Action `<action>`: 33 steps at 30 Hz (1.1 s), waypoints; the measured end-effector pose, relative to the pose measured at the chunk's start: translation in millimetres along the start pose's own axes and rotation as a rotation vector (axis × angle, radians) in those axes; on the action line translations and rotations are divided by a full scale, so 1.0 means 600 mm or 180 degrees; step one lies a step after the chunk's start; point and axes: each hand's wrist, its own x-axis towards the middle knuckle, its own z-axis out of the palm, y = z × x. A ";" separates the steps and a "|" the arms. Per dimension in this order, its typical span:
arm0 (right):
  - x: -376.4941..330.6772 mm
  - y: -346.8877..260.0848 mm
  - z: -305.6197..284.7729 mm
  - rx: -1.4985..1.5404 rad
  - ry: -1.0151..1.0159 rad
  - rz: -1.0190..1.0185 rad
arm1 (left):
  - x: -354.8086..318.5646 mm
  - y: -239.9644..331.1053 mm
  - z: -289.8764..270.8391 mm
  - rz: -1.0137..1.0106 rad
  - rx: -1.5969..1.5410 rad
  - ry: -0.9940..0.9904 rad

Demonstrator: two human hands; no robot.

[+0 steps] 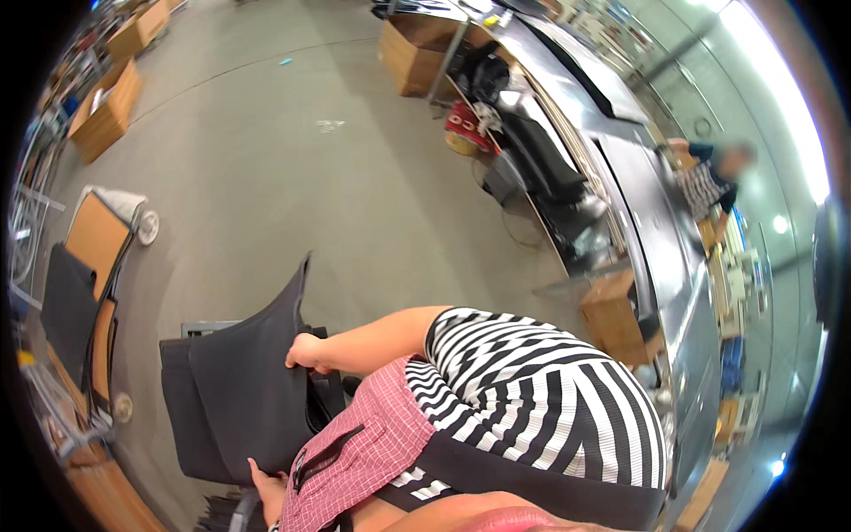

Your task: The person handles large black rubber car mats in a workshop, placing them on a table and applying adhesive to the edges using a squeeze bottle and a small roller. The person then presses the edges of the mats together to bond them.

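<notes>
Floor: grey concrete floor point(266, 177) fills the far and middle of the view, bare across a wide stretch.
Left edge: cardboard boxes point(106, 111) stand far left; nearer, a cart with orange panels point(96, 239) and small wheels stands upright with dark sheets leaning against it.
Right side: long dark conveyor line point(638, 204) runs from far to near, bending with the lens, with black bags and a red item piled beneath its far end.
Under the line: brown cardboard box point(612, 315) sits near its foot, close to the person's striped shoulder.
Other person: someone in a striped top point(705, 182) works at the far side of the line, well apart.
Held thing: dark grey panel point(253, 390), curved and rising to a point, stands upright over a stack of similar dark sheets point(182, 417) on a low carrier near left.
Right hand: right hand point(306, 353) has its fingers curled over the panel's right edge, gripping it.
Left hand: left hand point(266, 488) touches the panel's lower edge; I cannot tell how its fingers lie, as the pink checked bag point(355, 457) covers part of it.
Open room: bare floor lies beyond the panel, between cart and conveyor.
</notes>
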 end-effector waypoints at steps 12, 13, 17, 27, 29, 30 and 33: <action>-0.110 -0.158 -0.346 0.0569 0.0401 -0.0686 | -0.022 0.098 0.266 -0.0684 -0.0159 -0.0311; -0.121 -0.148 -0.371 0.0599 0.0501 -0.0685 | -0.026 0.112 0.293 -0.0678 -0.0084 -0.0358; -0.187 -0.046 -0.491 0.1158 0.0855 -0.0620 | -0.030 0.147 0.443 -0.0773 0.0306 -0.0631; -0.268 0.204 -0.687 0.2388 0.0859 -0.0001 | -0.128 0.105 0.639 -0.0673 0.0225 -0.0861; -0.320 0.184 -0.699 0.2455 0.0778 0.0173 | -0.159 0.086 0.656 -0.0640 0.0149 -0.0818; -0.326 0.187 -0.712 0.2465 0.0802 0.0184 | -0.173 0.077 0.665 -0.0622 0.0112 -0.0803; -0.342 0.184 -0.743 0.2435 0.0739 0.0060 | -0.207 0.048 0.696 -0.0556 0.0036 -0.0810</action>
